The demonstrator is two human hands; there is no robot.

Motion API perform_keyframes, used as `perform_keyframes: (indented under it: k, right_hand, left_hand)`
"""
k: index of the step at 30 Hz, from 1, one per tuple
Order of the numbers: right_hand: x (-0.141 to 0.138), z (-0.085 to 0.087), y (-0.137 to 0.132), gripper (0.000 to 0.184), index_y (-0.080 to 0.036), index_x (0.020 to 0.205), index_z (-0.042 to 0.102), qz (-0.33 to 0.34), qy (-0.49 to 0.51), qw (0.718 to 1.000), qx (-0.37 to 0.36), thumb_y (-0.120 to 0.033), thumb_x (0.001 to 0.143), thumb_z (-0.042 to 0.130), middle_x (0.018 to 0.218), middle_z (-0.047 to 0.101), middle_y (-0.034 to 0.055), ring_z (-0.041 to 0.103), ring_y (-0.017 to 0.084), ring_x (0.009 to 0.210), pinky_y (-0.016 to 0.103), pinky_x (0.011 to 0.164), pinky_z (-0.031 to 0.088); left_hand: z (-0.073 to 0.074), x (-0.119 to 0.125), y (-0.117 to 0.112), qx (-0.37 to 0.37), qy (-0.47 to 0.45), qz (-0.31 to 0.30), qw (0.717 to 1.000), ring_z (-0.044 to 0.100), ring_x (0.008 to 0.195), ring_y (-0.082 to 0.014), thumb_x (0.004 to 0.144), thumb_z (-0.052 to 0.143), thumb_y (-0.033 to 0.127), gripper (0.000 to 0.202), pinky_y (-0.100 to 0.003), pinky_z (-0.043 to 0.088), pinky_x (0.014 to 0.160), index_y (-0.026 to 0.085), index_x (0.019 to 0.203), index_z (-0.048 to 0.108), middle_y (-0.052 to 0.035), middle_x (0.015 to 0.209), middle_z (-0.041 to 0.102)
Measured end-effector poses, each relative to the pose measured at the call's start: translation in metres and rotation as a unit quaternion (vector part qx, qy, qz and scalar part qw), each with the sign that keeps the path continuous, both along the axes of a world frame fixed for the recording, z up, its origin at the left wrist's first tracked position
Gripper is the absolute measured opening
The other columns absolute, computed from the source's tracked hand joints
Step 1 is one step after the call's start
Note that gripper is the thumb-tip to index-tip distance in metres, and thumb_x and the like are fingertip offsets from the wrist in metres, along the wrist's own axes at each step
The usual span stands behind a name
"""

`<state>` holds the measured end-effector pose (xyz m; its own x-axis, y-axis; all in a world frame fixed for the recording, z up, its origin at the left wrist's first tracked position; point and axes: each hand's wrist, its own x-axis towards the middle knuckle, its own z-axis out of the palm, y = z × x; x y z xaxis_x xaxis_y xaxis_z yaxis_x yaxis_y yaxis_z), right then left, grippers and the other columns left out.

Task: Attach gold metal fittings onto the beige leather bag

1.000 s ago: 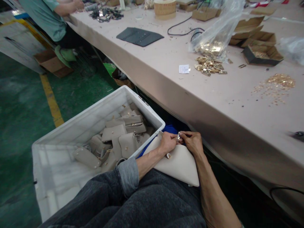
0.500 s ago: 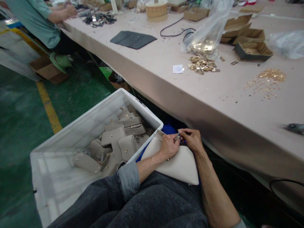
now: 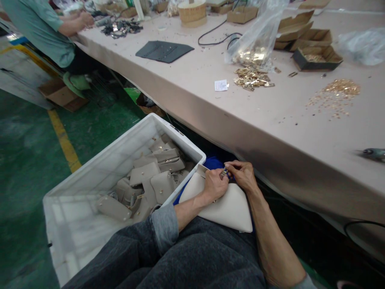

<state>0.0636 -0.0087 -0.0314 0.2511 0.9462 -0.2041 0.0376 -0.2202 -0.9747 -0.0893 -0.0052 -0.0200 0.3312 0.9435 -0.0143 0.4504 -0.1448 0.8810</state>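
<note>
A cream handbag [image 3: 231, 210] lies across my lap, its curved side toward the table. My left hand [image 3: 215, 185] rests on top of it, fingers closed on its upper edge beside a small metal buckle [image 3: 223, 173]. At the buckle's far side, my right hand [image 3: 242, 173] pinches with thumb and forefinger. The fingertips of both hands nearly meet there, and they partly hide the metal piece. Under the bag shows some blue material [image 3: 214, 163].
On my left stands a white bin [image 3: 72, 176] holding several beige bags [image 3: 144, 173]. The long table [image 3: 195, 92] carries gold metal pieces [image 3: 251, 78], tiny gold parts [image 3: 343, 88], open cardboard boxes [image 3: 317, 60] and a dark sheet [image 3: 164, 51]. A co-worker's arm [image 3: 73, 26] is at the far left.
The view has shifted slightly, so the table items sit a little further left. Both hands stay at the buckle in almost the same pose.
</note>
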Motion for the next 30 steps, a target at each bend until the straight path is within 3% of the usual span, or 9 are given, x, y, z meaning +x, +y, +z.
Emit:
perform_keyframes:
  k: [5, 11, 20, 30]
  right_hand:
    - [0.006, 0.000, -0.001, 0.045, -0.016, 0.092, 0.084, 0.014, -0.005, 1.000, -0.001, -0.057, 0.076, 0.085, 0.077, 0.070, 0.0072, 0.061, 0.018, 0.060, 0.030, 0.053, 0.051]
    - [0.035, 0.007, -0.002, 0.046, -0.019, 0.114, 0.083, 0.186, 0.025, 0.982, 0.019, -0.052, 0.082, 0.085, 0.098, 0.072, 0.0078, 0.069, 0.020, 0.080, 0.033, 0.074, 0.061]
    - [0.040, 0.010, -0.003, 0.045, -0.017, 0.099, 0.084, 0.178, 0.107, 0.978, 0.000, -0.051, 0.071, 0.094, 0.092, 0.072, 0.0068, 0.073, 0.021, 0.072, 0.036, 0.069, 0.065]
    - [0.030, 0.014, -0.006, 0.040, -0.022, 0.110, 0.084, 0.172, 0.001, 0.984, 0.050, -0.052, 0.083, 0.083, 0.093, 0.071, 0.0074, 0.069, 0.020, 0.076, 0.034, 0.069, 0.061]
  left_hand:
    - [0.000, 0.002, -0.001, -0.014, 0.005, 0.009, 1.000, 0.068, 0.066, -0.0206, 0.088, 0.065, 0.013, 0.016, -0.029, 0.053, 0.068, 0.017, 0.089, 0.081, -0.0052, 0.077, 0.077]
    - [0.000, 0.002, -0.002, -0.049, -0.044, -0.021, 0.998, 0.074, 0.077, -0.0213, 0.091, 0.060, 0.012, 0.023, -0.028, 0.058, 0.075, 0.016, 0.097, 0.082, -0.0066, 0.090, 0.081]
    - [0.004, 0.002, -0.006, -0.041, -0.030, -0.043, 0.998, 0.071, 0.072, -0.0193, 0.094, 0.060, 0.016, 0.023, -0.025, 0.055, 0.068, 0.017, 0.099, 0.083, -0.0055, 0.088, 0.080]
    - [-0.005, 0.005, -0.005, -0.081, -0.057, -0.003, 0.995, 0.075, 0.078, -0.0220, 0.091, 0.061, 0.015, 0.025, -0.027, 0.058, 0.071, 0.017, 0.102, 0.083, -0.0076, 0.091, 0.081]
